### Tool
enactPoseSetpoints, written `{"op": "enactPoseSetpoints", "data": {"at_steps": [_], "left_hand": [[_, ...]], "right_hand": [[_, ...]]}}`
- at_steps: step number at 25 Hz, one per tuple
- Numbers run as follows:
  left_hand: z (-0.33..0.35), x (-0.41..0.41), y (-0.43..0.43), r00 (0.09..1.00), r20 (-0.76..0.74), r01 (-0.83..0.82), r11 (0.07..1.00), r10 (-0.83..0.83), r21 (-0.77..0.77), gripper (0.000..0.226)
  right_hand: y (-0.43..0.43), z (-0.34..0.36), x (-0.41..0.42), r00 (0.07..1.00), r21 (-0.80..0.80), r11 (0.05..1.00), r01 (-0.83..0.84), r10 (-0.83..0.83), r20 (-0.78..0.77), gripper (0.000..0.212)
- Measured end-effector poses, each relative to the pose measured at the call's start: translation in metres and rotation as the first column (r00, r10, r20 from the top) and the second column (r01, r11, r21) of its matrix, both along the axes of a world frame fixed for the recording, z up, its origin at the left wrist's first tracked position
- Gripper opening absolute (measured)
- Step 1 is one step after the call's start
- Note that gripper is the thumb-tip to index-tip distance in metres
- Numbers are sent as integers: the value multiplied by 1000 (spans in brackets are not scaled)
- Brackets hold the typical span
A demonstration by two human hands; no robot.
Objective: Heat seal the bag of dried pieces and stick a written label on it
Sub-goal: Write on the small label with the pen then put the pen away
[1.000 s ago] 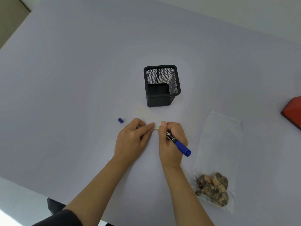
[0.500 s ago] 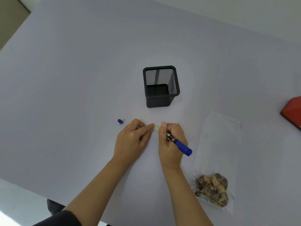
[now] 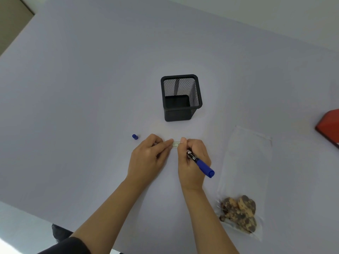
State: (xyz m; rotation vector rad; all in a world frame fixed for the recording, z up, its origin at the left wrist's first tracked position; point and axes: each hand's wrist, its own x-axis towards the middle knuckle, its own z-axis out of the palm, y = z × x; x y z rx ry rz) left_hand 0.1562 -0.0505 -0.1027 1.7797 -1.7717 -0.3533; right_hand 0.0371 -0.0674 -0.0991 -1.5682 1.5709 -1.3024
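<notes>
A small white label (image 3: 176,144) lies on the table between my two hands. My left hand (image 3: 149,156) presses its left end with the fingertips. My right hand (image 3: 192,162) grips a blue marker (image 3: 200,164) with its tip down at the label's right end; the tip is hidden by my fingers. The marker's blue cap (image 3: 135,136) lies loose to the left of my left hand. A clear plastic bag (image 3: 245,162) lies flat to the right, with brown dried pieces (image 3: 238,213) bunched in its near end.
A black mesh pen holder (image 3: 180,97) stands just beyond the hands. A red object (image 3: 329,128) is cut off by the right edge. The pale table (image 3: 82,88) ends close to my body at the lower left.
Both hands stay at the label with the marker held at it; only slight shifts show.
</notes>
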Motion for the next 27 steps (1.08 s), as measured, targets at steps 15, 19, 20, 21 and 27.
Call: {"op": "enactPoseSetpoints", "data": {"at_steps": [15, 19, 20, 21, 27], "left_hand": [[1, 0, 0, 1000, -1, -2, 1000, 2, -15, 27], [-1, 1, 1, 1000, 5, 4, 1000, -4, -14, 27], [-1, 1, 1, 1000, 6, 3, 1000, -3, -11, 27], [-2, 1, 1, 1000, 5, 0, 1000, 0, -9, 27], [-2, 0, 0, 1000, 11, -4, 1000, 4, -1, 26]], "right_hand": [[0, -3, 1, 1000, -11, 1000, 2, -2, 5, 34], [1, -2, 1, 1000, -22, 1000, -4, 4, 9, 39], [1, -3, 1, 1000, -30, 1000, -8, 8, 8, 40], [1, -3, 1, 1000, -34, 999, -12, 13, 7, 40], [0, -5, 0, 1000, -33, 999, -22, 22, -18, 41]]}}
